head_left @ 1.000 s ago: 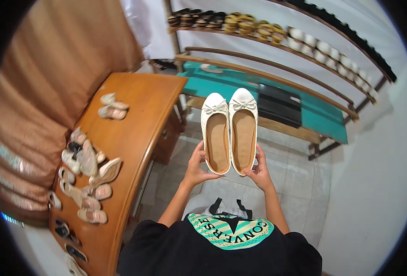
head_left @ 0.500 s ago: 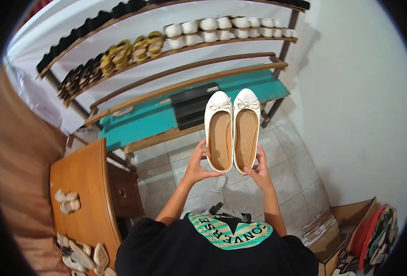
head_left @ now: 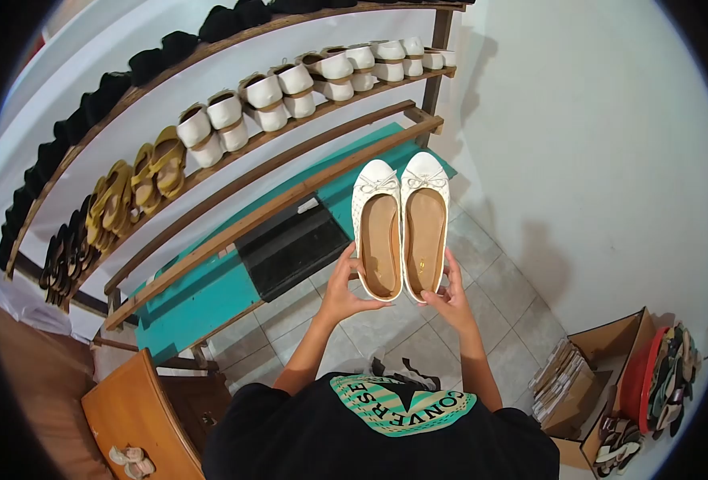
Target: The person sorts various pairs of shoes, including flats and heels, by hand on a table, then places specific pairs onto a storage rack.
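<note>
A pair of white flat shoes with small bows and tan insoles is held up side by side, toes pointing away from me. My left hand point(head_left: 346, 284) grips the heel end of the left white shoe point(head_left: 378, 232), thumb under the heel and fingers along its outer side. Around the heel of the right white shoe point(head_left: 425, 232) my right hand point(head_left: 450, 296) is closed, with the thumb at the back edge. The two shoes touch or nearly touch along their inner sides.
Ahead stands a wooden rack point(head_left: 290, 120) with white, yellow and black shoes. A black box point(head_left: 290, 248) lies on the teal shelf point(head_left: 162, 324). A wooden cabinet point(head_left: 134, 408) is at lower left. An open carton point(head_left: 610, 340) and a red container of footwear point(head_left: 648, 376) are at lower right.
The view has turned and moved closer to the rack, which now appears larger and further left. My hands still hold both white shoes in nearly the same place before me.
</note>
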{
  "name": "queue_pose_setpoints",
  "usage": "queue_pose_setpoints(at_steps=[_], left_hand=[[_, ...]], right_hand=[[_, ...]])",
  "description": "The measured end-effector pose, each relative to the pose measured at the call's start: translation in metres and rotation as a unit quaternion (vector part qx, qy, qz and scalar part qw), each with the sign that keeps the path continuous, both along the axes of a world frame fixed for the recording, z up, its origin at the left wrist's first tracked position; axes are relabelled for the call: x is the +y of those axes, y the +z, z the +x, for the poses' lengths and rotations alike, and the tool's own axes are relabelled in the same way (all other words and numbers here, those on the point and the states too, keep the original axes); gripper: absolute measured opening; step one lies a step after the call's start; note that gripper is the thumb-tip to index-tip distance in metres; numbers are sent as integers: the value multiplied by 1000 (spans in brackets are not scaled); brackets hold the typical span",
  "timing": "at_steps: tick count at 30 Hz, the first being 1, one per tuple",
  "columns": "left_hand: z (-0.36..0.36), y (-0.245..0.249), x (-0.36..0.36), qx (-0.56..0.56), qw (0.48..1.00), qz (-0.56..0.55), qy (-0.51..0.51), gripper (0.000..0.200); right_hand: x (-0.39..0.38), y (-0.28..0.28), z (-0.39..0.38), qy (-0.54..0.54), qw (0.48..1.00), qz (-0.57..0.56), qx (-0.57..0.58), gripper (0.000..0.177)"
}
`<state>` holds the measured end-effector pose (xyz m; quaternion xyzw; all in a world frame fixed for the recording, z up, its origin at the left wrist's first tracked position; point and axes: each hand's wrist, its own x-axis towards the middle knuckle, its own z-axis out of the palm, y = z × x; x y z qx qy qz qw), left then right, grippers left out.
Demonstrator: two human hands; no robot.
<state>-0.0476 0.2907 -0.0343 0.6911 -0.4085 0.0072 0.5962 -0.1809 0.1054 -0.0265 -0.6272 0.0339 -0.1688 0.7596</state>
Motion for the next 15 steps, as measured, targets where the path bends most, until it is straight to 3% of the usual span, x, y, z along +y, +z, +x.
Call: queue_pose_setpoints(at_steps=[15], left_hand=[[90, -2, -99, 19, 998, 19, -51, 64]], right_hand=[[-82, -3, 73, -58, 998, 12, 12, 85]])
